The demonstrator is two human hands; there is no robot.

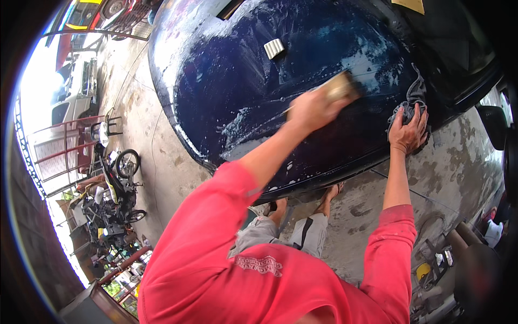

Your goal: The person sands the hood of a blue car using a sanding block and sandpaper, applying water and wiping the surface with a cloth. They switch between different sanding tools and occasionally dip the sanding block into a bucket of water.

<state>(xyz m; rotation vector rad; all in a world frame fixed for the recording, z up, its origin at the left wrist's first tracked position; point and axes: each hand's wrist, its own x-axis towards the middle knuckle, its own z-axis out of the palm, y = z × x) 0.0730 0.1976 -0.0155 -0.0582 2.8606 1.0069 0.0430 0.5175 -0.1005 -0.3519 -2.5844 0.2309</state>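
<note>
My left hand [315, 108] grips a tan block [341, 86] against the glossy dark blue car panel [232, 81], which carries streaks of whitish wet residue; hand and block are motion-blurred. At the panel's right side, my right hand [408, 127] presses on a bunched dark grey cloth [415, 92], fingers curved over it. A small white ridged block [274, 48] lies on the panel above my left hand.
Beyond the panel are a tan sheet [408, 5] and a side mirror [491, 127]. To the left stand a motorbike [108, 200], a metal rack [67, 137] and a parked vehicle [75, 94]. My feet stand on stained concrete [367, 237] with cables across it.
</note>
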